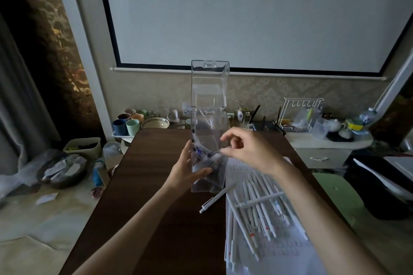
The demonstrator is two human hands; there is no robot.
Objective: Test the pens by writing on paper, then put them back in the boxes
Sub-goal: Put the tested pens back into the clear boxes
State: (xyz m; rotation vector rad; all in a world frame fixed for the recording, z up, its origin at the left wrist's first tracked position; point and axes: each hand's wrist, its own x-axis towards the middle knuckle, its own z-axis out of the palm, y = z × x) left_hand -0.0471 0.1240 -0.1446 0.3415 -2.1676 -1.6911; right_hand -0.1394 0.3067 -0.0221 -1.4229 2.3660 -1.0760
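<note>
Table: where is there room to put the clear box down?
The bare dark wood of the table left of the lone pen and the paper is free, out to the left edge. So is the strip behind the clear box, up to the far edge. The right side is crowded: white pens cover the paper.

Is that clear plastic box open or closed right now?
Open: the clear box has its lid flap standing straight up. The left hand holds it upright, a few pens inside; the right hand pinches a pen.
</note>
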